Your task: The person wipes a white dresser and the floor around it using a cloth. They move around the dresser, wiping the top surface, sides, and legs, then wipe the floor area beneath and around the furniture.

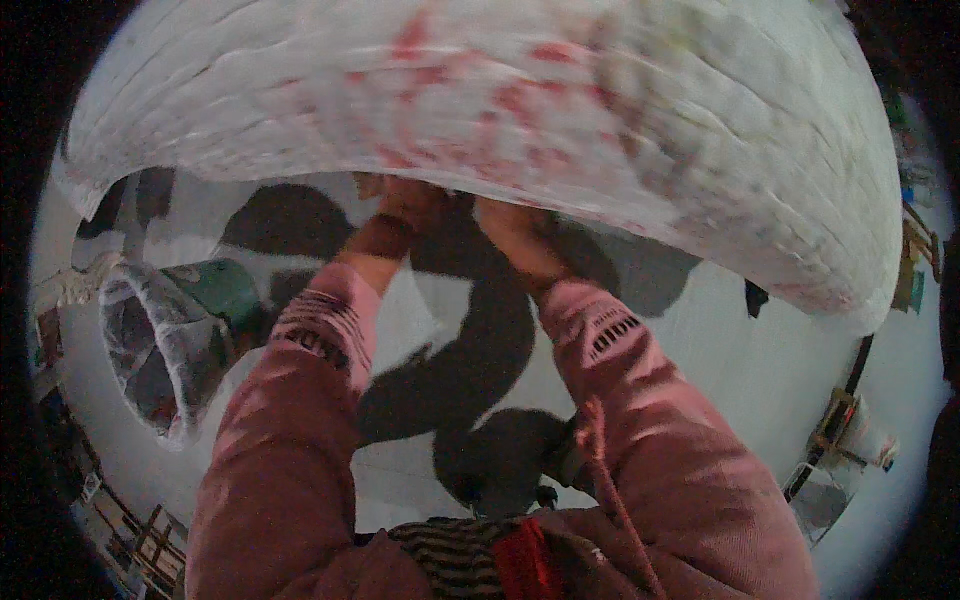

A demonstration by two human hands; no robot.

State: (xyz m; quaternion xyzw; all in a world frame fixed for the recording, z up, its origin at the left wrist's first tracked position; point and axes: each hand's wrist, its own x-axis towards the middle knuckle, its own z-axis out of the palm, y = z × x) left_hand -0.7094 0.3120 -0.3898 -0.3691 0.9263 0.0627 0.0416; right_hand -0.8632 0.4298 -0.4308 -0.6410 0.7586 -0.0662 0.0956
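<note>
A large white, padded or quilted piece with red and dark stains (487,97) curves across the top of the view. Both arms, in pink sleeves, reach forward to its near edge. My left hand (409,199) is at that edge, its fingers partly hidden beneath the white piece. Just to the right, my right hand (510,217) touches the same edge, fingers also hidden. The image is dim and blurred, so whether either hand grips the edge cannot be told. Dark shadows fall on the pale floor below.
At the left stands a bin with a translucent plastic liner (169,352), beside a green container (214,292). Wooden frames (154,536) lie at the lower left. A white, roll-like object (870,435) and a dark stand are at the far right.
</note>
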